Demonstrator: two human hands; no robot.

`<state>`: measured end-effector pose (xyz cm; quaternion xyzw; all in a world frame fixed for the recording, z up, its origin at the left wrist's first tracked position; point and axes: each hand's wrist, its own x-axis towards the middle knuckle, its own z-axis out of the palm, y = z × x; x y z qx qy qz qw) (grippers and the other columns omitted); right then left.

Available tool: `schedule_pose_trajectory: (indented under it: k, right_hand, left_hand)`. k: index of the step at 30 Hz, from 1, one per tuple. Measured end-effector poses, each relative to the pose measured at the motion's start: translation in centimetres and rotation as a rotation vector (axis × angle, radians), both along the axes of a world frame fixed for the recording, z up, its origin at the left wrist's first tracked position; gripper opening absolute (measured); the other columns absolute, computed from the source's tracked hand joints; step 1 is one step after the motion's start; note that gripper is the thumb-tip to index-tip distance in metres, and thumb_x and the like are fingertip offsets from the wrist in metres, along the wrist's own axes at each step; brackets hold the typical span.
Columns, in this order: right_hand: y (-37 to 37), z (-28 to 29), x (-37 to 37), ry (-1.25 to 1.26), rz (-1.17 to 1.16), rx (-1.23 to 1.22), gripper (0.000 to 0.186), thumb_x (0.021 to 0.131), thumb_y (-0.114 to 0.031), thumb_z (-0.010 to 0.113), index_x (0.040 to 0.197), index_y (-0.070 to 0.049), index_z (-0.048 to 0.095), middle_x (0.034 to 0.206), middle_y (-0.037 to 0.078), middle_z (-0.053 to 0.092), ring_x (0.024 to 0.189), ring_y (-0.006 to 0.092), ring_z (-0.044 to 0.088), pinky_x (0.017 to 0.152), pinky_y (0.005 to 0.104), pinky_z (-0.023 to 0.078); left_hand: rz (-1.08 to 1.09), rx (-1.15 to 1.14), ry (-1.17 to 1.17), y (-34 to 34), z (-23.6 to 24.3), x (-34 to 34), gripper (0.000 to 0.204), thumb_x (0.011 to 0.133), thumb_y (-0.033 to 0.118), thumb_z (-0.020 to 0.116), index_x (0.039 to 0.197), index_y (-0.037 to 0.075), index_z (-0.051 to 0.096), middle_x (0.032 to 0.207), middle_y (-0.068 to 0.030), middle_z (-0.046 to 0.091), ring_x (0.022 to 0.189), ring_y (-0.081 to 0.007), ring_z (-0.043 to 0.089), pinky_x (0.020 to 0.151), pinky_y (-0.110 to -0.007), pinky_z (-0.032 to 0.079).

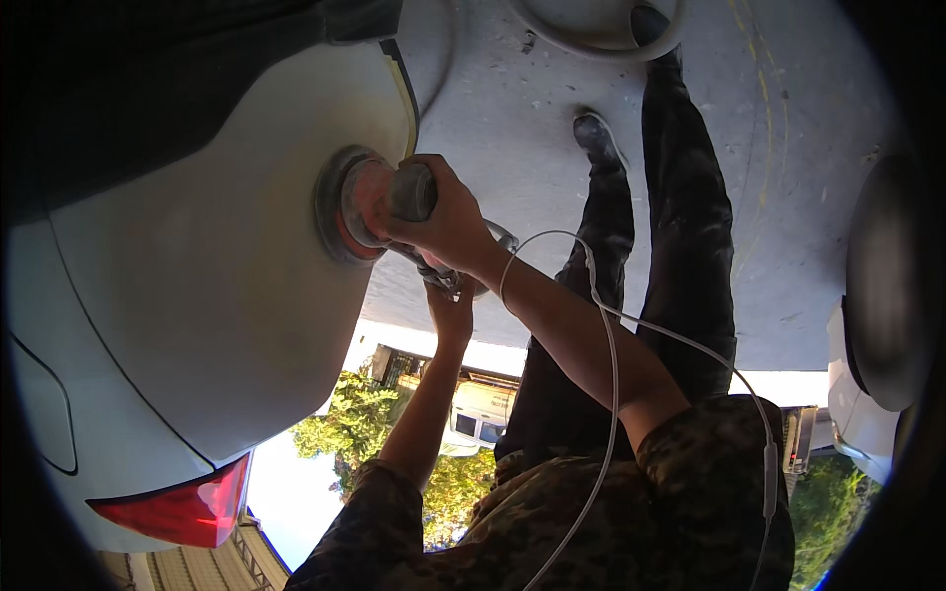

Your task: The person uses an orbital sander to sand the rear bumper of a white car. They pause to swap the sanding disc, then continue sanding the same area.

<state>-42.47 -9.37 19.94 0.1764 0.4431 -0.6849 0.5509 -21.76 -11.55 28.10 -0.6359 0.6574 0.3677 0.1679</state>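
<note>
A round orbital sander [370, 202], reddish with a grey, dusty cap, rests its disc pad flat against a pale car body panel [197, 256]. My right hand [448, 212] is wrapped round the sander's head, with the thumb and fingers about the grey cap. Lower down, my left hand [453, 310] is closed on the sander's rear handle, where the hose joins; part of its fingers is hidden behind the tool and my right forearm. The panel looks dull and cloudy around the pad.
A red tail light [177, 507] sits at the panel's lower left. Dark covering [118, 108] lies over the upper left. A thin white cable [616, 384] hangs across my right arm. A thick hose [591, 49] curves over the grey floor [532, 128]. Another vehicle's wheel [882, 286] stands at right.
</note>
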Motion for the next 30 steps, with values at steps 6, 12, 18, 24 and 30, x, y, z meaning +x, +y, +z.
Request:
schedule_pose_trajectory:
  k: [6,12,18,24,30]
  right_hand:
    - [-1.9,-9.3,-2.2,-0.246,-0.093,-0.053,0.065,0.078,-0.025,0.092,0.126,0.004,0.060,0.109,0.012,0.070,0.094,0.0194,0.071,0.084,0.0344,0.061]
    - [-0.5,-4.3,-0.4,-0.202,-0.058,-0.046,0.082,0.072,-0.039,0.096,0.132,0.002,0.058,0.118,0.018,0.072,0.108,0.0266,0.071,0.099,0.0376,0.056]
    - [-0.1,-0.4,0.8,-0.096,0.008,0.021,0.084,0.073,-0.038,0.095,0.136,-0.002,0.054,0.122,0.018,0.069,0.112,0.0293,0.070,0.101,0.0407,0.056]
    - [-1.9,-4.7,-0.7,-0.252,-0.184,-0.015,0.062,0.083,-0.025,0.090,0.127,0.002,0.056,0.110,0.012,0.068,0.094,0.0176,0.069,0.086,0.0333,0.058]
    - [0.0,2.8,1.4,0.009,-0.078,0.056,0.076,0.075,-0.036,0.092,0.130,0.001,0.054,0.111,0.016,0.070,0.099,0.0244,0.072,0.090,0.0386,0.059]
  left_hand:
    - [-0.108,0.093,-0.108,-1.6,-3.3,-1.4,0.049,0.096,0.021,0.084,0.126,0.000,0.052,0.114,-0.0112,0.068,0.104,-0.0191,0.064,0.093,-0.035,0.052]
    - [0.001,0.055,-0.177,0.5,0.2,-0.9,0.054,0.094,0.021,0.085,0.130,0.000,0.049,0.113,-0.0119,0.066,0.104,-0.0194,0.064,0.093,-0.036,0.052]
    - [-0.067,-0.034,-0.201,0.1,2.0,0.0,0.051,0.092,0.025,0.087,0.121,0.000,0.054,0.106,-0.0119,0.067,0.095,-0.0213,0.065,0.089,-0.039,0.053]
    - [-0.123,-0.032,-0.179,-1.9,0.0,-0.1,0.052,0.092,0.030,0.086,0.121,0.000,0.055,0.106,-0.0148,0.071,0.097,-0.0250,0.066,0.089,-0.041,0.052]
    - [-0.097,-0.024,-0.052,-0.2,3.2,2.4,0.059,0.090,0.031,0.087,0.127,-0.001,0.054,0.109,-0.0151,0.072,0.100,-0.0243,0.068,0.091,-0.039,0.053]
